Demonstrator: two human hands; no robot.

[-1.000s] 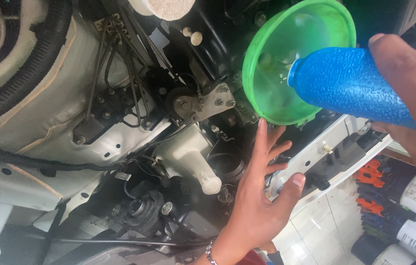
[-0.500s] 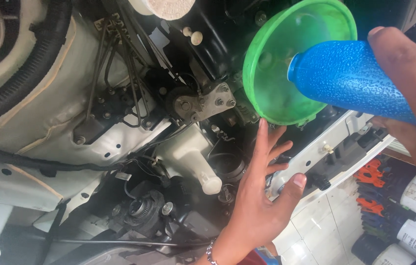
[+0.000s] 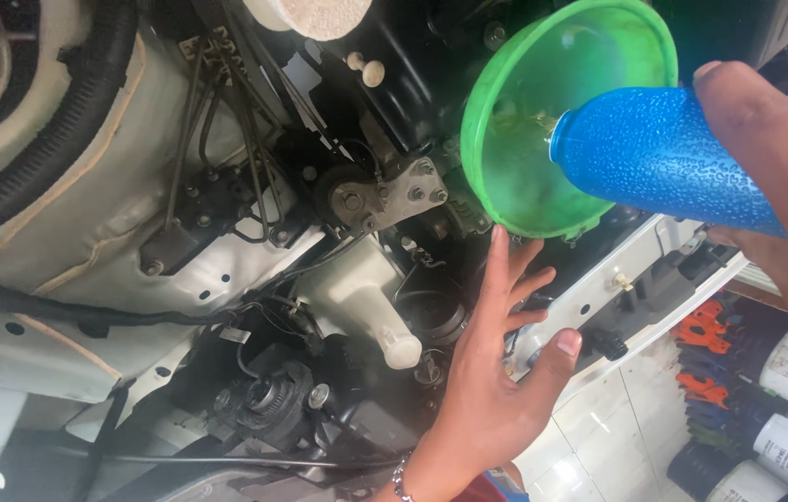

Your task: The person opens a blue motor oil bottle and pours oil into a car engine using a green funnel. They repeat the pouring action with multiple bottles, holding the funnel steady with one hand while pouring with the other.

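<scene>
head | R hand (image 3: 784, 195) grips blue bottle (image 3: 663, 158) at green funnel (image 3: 542, 121) | L hand (image 3: 496, 372) spread open, maybe touching funnel

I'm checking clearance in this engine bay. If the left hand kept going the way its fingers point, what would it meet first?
Probably the green funnel: the left hand points its fingers up at the funnel's lower rim, just short of it, though depth is unclear.

Blue textured bottle (image 3: 663, 158) tilted, neck inside the translucent green funnel (image 3: 552, 112) seated upright over the engine bay.
</scene>
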